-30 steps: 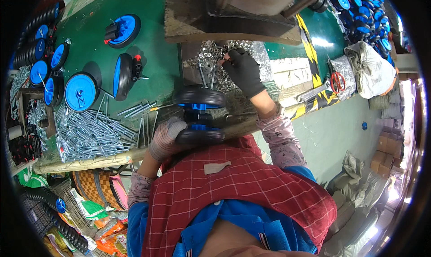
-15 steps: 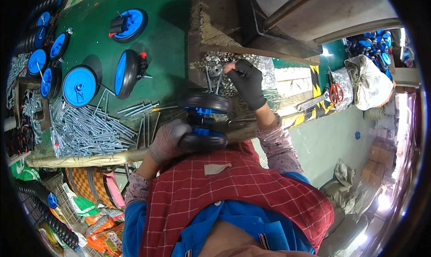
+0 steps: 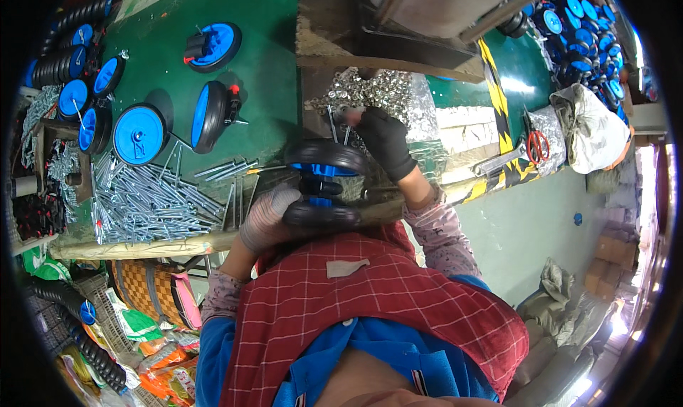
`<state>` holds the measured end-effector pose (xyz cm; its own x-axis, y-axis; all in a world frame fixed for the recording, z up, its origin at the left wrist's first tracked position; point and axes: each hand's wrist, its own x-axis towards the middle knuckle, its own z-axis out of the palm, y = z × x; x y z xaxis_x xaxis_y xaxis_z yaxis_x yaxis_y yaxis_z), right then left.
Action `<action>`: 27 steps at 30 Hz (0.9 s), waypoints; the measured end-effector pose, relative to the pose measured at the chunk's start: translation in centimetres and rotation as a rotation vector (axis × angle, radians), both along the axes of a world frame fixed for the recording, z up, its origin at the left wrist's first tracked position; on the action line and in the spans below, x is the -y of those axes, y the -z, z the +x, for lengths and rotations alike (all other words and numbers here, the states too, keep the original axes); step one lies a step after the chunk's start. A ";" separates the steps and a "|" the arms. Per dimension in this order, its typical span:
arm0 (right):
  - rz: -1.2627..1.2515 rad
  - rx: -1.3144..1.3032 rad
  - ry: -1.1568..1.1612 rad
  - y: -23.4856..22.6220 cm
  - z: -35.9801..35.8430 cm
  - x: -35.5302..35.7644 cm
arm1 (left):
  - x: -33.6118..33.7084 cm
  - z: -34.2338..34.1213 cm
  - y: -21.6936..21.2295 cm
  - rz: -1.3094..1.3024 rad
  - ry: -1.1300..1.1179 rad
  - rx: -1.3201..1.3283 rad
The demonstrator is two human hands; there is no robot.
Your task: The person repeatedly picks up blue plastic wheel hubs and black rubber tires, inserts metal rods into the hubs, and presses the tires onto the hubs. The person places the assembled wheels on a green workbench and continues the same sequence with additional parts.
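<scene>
Green workbench (image 3: 267, 51) spans the upper frame. At centre, the left hand (image 3: 272, 216) grips a blue-and-black wheel pair (image 3: 320, 186); the right hand (image 3: 385, 140) narrows its fingertips beside an upright bolt (image 3: 347, 134), any held piece indistinct. Steady wheels should help alignment.

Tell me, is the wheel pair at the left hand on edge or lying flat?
On edge: the wheel pair shows its black treads toward the camera, blue hubs between.
</scene>
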<state>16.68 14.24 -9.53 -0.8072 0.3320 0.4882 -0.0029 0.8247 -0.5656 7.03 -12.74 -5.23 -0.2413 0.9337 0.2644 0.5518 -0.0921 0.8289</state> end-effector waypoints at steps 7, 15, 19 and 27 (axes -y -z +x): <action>-0.769 -0.021 -0.053 -1.6 1.2 0.8 | 0.0 0.2 0.0 -0.322 -0.209 0.425; -0.767 -0.152 0.013 3.4 -0.6 -1.0 | -11.3 -6.0 -3.4 -0.027 -0.270 0.658; -1.123 -0.114 0.085 2.2 -1.4 -1.1 | -13.4 -5.8 -8.2 -0.371 -0.479 0.696; -1.218 -0.166 -0.005 4.4 -1.6 -1.5 | -13.4 -7.4 -4.0 -0.161 -0.274 0.706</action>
<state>15.13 15.75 -13.90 -0.7674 0.6399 -0.0410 -0.1504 -0.2418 -0.9586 -0.41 0.64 -1.19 -0.5301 0.8303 -0.1719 -0.1270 0.1227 0.9843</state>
